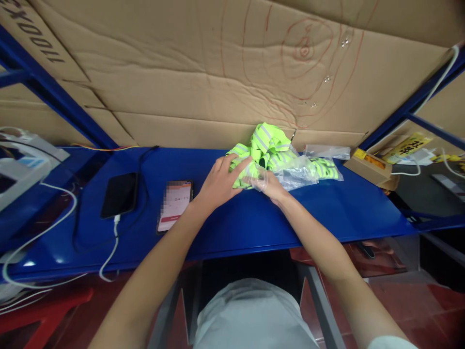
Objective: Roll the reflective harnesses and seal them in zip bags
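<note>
Neon yellow-green straps with silver stripes (267,139) lie in a heap at the back middle of the blue table. My left hand (222,180) rests on the left part of the heap, its fingers spread over a bundle. Close beside it, my right hand (271,186) has its fingers curled round the edge of a clear plastic bag (258,178) that lies over that bundle. More clear plastic (298,174) and another striped bundle (325,168) lie just to the right of my right hand.
A lit phone (175,206) and a dark phone (119,195) with a white cable (115,242) lie on the blue table (232,237) at left. A small cardboard box (368,167) stands at right. Cardboard (174,87) walls the back. A power strip (27,165) is far left.
</note>
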`<state>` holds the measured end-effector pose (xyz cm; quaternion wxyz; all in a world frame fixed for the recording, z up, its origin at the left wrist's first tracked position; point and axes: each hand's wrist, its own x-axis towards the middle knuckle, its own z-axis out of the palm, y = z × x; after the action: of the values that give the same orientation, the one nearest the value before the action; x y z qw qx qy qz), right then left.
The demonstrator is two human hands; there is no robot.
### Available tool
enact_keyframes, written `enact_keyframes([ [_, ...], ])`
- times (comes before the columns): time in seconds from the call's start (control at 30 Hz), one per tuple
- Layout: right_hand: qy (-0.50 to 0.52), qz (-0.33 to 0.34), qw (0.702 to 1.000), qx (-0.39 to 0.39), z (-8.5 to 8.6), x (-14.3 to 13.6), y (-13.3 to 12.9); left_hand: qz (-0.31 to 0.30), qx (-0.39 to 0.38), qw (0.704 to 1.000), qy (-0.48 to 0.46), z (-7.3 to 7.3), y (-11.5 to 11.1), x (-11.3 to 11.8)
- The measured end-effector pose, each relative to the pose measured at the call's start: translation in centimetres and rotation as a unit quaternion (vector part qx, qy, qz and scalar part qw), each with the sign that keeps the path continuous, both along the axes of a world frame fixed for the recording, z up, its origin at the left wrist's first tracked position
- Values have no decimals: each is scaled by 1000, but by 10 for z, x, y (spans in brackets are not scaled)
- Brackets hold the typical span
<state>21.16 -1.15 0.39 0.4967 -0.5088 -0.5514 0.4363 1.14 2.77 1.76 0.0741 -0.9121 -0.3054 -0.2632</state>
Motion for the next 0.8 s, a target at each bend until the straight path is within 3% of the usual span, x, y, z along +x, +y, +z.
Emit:
enact_keyframes([
  [0.17,22,-105,994,-15,18,27,1,91,-73,993,-36,14,15,-28],
  [0.23,33,-150,988,-18,27,42,0,161,-80,980,-87,20,23,-44],
  [0.33,38,-196,980,-7,36,53,1,321,-95,914,-229,28,31,-64],
  [0.4,21,-207,978,1,40,48,8,374,-114,871,-299,31,32,-69],
  [0.6,-140,-192,971,3,62,19,66,364,-156,879,-264,25,32,-52],
  [0.7,-256,-200,946,-2,74,10,93,363,-165,891,-219,18,34,-45],
  [0.8,-340,-231,912,5,79,0,96,357,-189,900,-162,9,34,-40],
])
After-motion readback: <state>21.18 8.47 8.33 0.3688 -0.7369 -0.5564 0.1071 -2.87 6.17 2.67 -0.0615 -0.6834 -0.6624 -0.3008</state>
